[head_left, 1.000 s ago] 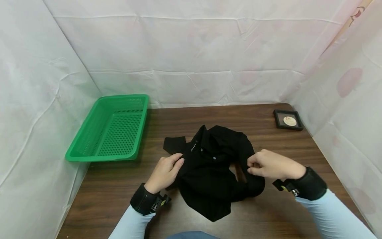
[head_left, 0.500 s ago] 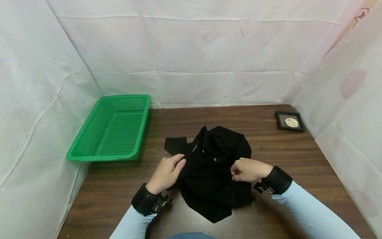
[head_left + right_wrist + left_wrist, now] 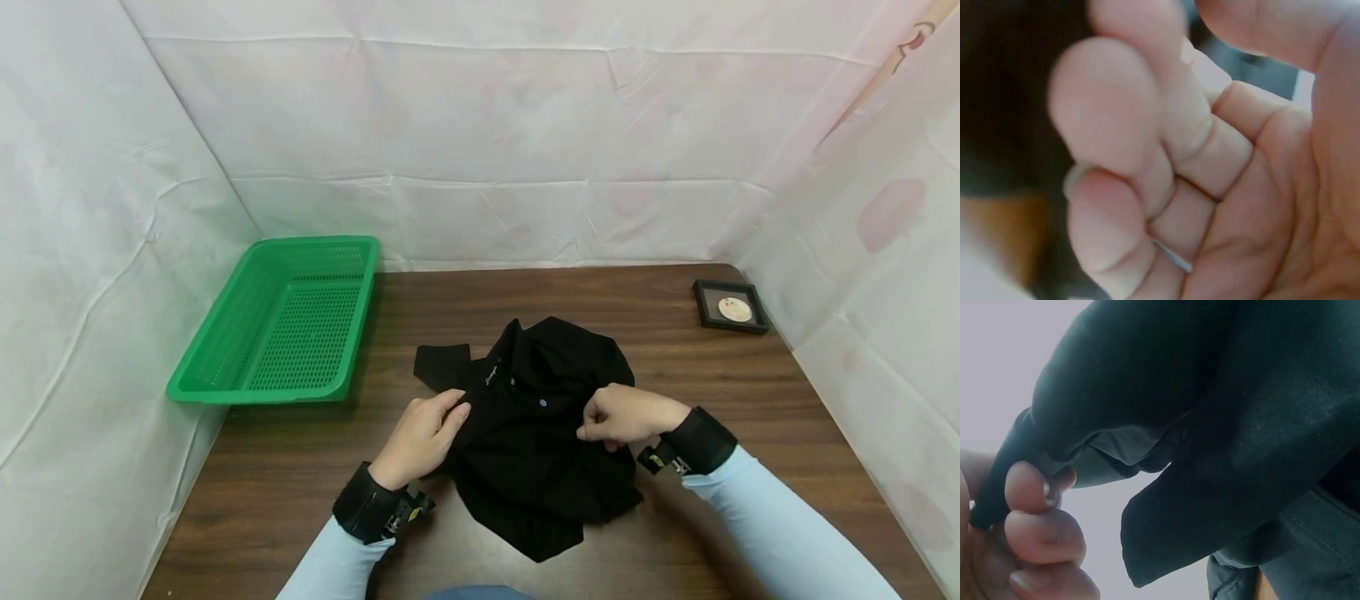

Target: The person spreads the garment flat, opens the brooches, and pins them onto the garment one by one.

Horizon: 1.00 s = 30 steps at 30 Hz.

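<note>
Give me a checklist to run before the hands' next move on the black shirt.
1. Left hand holding the black shirt: ok, pinching its edge.
2. Right hand gripping cloth: cannot tell, its fingertips are partly hidden.
3. Cloth smooth: not ok, it lies bunched and creased.
4. Upper-left flap tucked in: not ok, it sticks out.
5. Green basket apart from the shirt: ok.
6. Black-framed item apart too: ok.

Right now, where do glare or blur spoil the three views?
Head: mostly sharp, but the black button-up shirt loses fold detail and the wooden table shows a pale sheen near the person; left wrist: backdrop washed out, shirt tinted greenish; right wrist: fingertips of the right hand soft, shirt a dark blur.
</note>
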### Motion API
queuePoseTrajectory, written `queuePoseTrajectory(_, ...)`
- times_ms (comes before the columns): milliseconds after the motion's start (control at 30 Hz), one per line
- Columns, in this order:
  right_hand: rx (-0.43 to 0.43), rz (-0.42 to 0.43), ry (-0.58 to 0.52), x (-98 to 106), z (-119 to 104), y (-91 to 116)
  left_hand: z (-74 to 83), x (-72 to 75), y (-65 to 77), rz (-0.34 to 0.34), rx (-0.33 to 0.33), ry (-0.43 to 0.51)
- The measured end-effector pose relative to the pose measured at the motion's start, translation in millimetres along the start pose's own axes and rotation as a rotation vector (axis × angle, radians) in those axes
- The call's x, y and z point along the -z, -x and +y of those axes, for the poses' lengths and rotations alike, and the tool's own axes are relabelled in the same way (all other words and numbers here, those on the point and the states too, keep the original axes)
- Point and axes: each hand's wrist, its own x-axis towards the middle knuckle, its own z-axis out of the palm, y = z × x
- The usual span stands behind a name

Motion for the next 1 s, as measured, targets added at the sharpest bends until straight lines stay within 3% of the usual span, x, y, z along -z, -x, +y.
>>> queuePoseTrajectory(167,0.056,0.144,0.007,38,-13,-3,0.9,0.2,1.6,-0.004,0.014,0.007)
queuePoseTrajectory(367,0.072,0.278,0.036,59,-15,-32,4.4,-0.8,2.5,0.002,0.029,-0.027)
queuePoseTrajectory(700,-0.061,0.176,0.025,68,-11,-89,5.9,-4.9,3.2,-0.016,0.033,-0.015)
queuePoseTrajectory(1000,-0.085,0.065,0.047,65,-6,-110,7.0,-8.0,4.4,-0.019,-0.005,-0.004)
